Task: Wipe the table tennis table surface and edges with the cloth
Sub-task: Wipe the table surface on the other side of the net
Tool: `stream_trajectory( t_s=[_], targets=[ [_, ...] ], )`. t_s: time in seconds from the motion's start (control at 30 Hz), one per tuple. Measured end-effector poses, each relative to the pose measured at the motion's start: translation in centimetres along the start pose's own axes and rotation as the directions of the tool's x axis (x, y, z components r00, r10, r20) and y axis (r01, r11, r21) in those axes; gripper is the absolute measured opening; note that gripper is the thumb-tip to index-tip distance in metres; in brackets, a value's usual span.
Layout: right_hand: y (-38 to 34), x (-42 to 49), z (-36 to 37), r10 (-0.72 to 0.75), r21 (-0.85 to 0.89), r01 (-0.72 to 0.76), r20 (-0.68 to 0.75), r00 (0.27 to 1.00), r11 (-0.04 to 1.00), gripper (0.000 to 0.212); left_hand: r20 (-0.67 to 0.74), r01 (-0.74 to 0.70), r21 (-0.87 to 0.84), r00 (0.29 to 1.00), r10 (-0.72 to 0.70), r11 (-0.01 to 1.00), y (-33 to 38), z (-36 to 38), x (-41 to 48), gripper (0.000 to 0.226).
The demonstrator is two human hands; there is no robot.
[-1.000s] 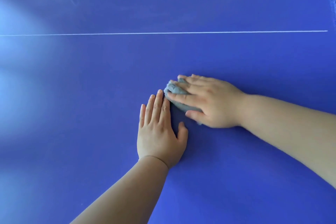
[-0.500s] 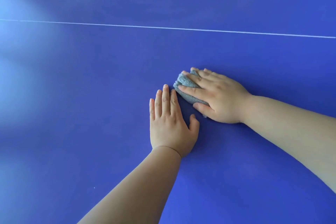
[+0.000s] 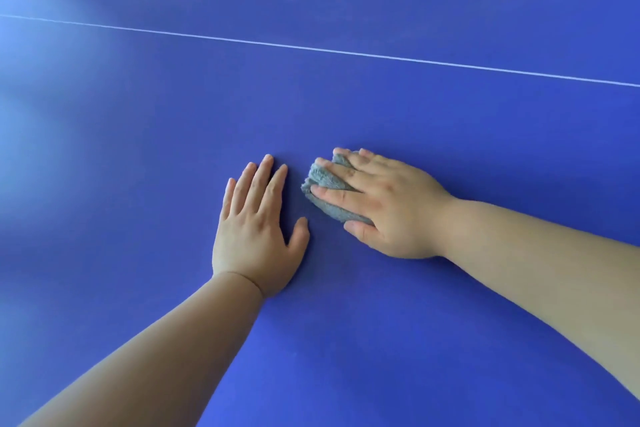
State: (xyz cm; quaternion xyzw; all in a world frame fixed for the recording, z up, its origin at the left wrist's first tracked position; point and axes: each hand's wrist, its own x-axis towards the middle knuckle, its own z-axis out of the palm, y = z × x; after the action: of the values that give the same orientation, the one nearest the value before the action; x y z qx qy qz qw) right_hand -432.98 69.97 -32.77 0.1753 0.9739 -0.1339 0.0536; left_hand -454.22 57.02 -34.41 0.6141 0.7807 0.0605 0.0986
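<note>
Pressing cloth (image 3: 337,210) down; right hand (image 3: 391,211)

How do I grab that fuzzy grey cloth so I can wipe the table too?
Come from above and lay your hand flat on the bunched middle of the cloth, as the right hand does. It is a soft, low wad lying on the table, with no handle, so a spread hand on top probably holds and pushes it best.
</note>
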Motion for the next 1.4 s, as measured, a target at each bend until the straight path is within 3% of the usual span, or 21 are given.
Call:
stream_trajectory(
  t_s=[0.07,0.13,0.2,0.27,0.33,0.43,0.5,0.57,0.67,0.73,0.8,0.87,0.93,1.03,1.1,1.2,1.3,1.37,1.4],
  targets=[
    [2.5,0.3,-0.7,0.029,-0.009,-0.029,0.019,0.999,1.000,0.063,-0.003,-0.002,-0.001,1.000,0.002,1.000,0.0,-0.1,0.0,0.077],
    [6.3,2.0,-2.0,0.255,-0.002,-0.256,-0.037,0.966,0.967,0.067,-0.005,0.003,-0.002,1.000,-0.003,1.000,0.0,-0.2,0.0,0.076],
    [9.8,4.2,-3.4,0.484,0.035,-0.483,-0.070,0.872,0.875,0.067,-0.006,0.002,-0.003,1.000,-0.002,1.000,0.1,-0.2,-0.1,0.076],
    [10.5,6.7,-4.2,0.610,0.062,-0.607,-0.085,0.787,0.792,0.063,-0.009,-0.002,-0.007,1.000,0.002,1.000,0.3,-0.1,0.0,0.076],
    [8.2,8.5,-4.3,0.568,0.042,-0.567,-0.077,0.819,0.823,0.065,-0.005,0.001,0.002,1.000,-0.001,1.000,0.2,-0.1,0.1,0.078],
    [2.6,7.1,-2.7,0.231,-0.033,-0.231,-0.011,0.973,0.972,0.080,-0.005,0.008,0.006,1.000,-0.008,1.000,-0.1,0.0,0.1,0.083],
    [0.8,4.1,-1.5,0.025,-0.042,-0.023,0.071,0.997,0.999,0.080,-0.007,0.004,0.009,1.000,-0.004,1.000,-0.3,0.1,0.1,0.085],
    [2.2,1.9,-1.4,-0.033,-0.069,0.042,0.133,0.991,0.997,0.076,-0.015,-0.001,0.024,1.000,0.001,1.000,-0.3,0.1,0.1,0.085],
    [7.0,1.6,-2.4,0.181,-0.076,-0.177,0.050,0.982,0.981,0.068,-0.008,0.000,0.041,1.000,0.000,0.999,-0.3,0.2,0.0,0.085],
    [9.5,2.1,-3.4,0.375,-0.001,-0.375,0.000,0.927,0.927,0.065,0.003,0.003,0.043,1.000,-0.003,0.999,-0.1,0.0,-0.1,0.084],
    [9.2,2.7,-3.5,0.480,0.038,-0.478,-0.051,0.876,0.877,0.064,0.002,0.005,0.041,1.000,-0.005,0.999,-0.1,0.0,-0.1,0.084],
    [6.2,2.2,-2.6,0.428,0.027,-0.428,-0.084,0.900,0.904,0.062,-0.004,0.004,0.043,1.000,-0.003,0.999,-0.2,0.0,0.0,0.084],
    [2.3,0.0,-0.9,0.245,0.008,-0.246,-0.112,0.963,0.969,0.063,-0.005,0.000,0.040,1.000,0.000,0.999,-0.2,0.1,0.0,0.085],
    [-1.8,-4.6,1.2,0.013,-0.021,-0.014,-0.051,0.999,1.000,0.063,-0.004,0.001,0.047,1.000,-0.001,0.999,-0.3,0.2,0.0,0.085],
    [-1.5,-6.1,1.3,-0.051,-0.018,0.051,0.001,0.999,0.999,0.062,-0.001,0.002,0.047,1.000,-0.002,0.999,-0.3,0.2,0.0,0.085],
    [1.8,-4.6,0.2,0.134,0.011,-0.133,-0.080,0.988,0.991,0.065,-0.005,0.005,0.049,1.000,-0.005,0.999,-0.3,0.2,0.0,0.084],
    [3.2,-2.5,-0.7,0.444,0.102,-0.435,-0.104,0.890,0.895,0.070,-0.007,0.005,0.047,1.000,-0.005,0.999,-0.2,0.1,0.0,0.084],
    [0.6,-2.3,0.3,0.502,0.105,-0.491,-0.153,0.851,0.865,0.071,-0.001,0.007,0.047,1.000,-0.007,0.999,-0.2,0.1,0.1,0.084],
    [-1.6,-2.7,1.1,0.470,0.100,-0.459,-0.178,0.865,0.883,0.071,0.004,0.009,0.048,1.000,-0.010,0.999,-0.2,0.0,0.1,0.085]
  ],
)
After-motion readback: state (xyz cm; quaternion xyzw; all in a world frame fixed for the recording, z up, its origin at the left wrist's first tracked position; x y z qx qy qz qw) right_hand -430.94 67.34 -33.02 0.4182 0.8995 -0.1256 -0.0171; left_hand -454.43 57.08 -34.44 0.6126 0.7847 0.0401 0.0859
